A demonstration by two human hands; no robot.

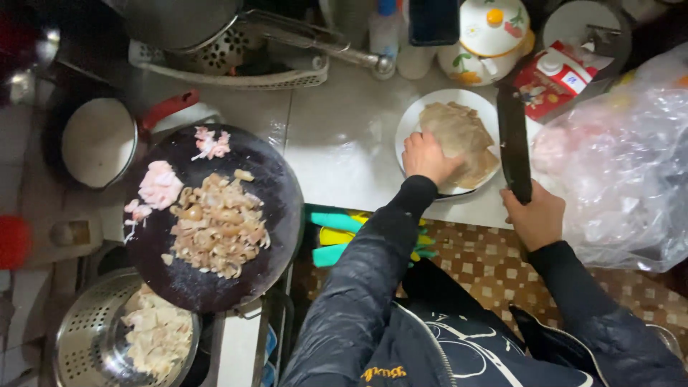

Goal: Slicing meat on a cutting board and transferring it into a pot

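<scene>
My left hand (428, 158) rests on a pale brown slab of meat (462, 140) that lies on a white plate (419, 118) on the white counter. My right hand (535, 215) grips the handle of a dark cleaver (514, 140), whose blade points away from me beside the plate's right edge. To the left sits a round black board (276, 193) covered with chopped pale meat pieces (218, 226) and a few pink scraps (159, 184).
A metal colander (82, 330) with cut pieces stands at the lower left. A white pot with a red handle (100, 142) is at the left. A crumpled clear plastic bag (623, 158) fills the right. A dish rack, a ceramic jar (491, 36) and a carton (553, 75) line the back.
</scene>
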